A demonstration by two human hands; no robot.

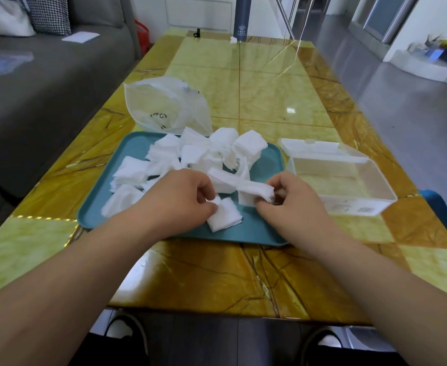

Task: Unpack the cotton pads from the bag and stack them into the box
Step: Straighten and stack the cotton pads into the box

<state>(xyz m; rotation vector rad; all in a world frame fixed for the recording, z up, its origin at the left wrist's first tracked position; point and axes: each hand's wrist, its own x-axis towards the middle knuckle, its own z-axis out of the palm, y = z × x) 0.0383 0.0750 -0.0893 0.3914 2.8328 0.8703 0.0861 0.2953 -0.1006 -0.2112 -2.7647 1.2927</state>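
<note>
Teal tray [267,165] flat on a glossy yellow-brown marble-pattern table [270,83]. Grey sofa [45,83] at left, carrying a houndstooth cushion [49,14] and a white sheet [81,37]. Dark cylinder [242,19] upright at the table's far edge.

Bare forearms [79,262] reaching forward, left hand [181,198] fingers curled in a pinch, right hand [292,200] fingers pinching too

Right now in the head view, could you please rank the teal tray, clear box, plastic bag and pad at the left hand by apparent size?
1. teal tray
2. clear box and plastic bag, unranked: the bag lies farther back
3. cotton pad pinched by the left hand
</note>
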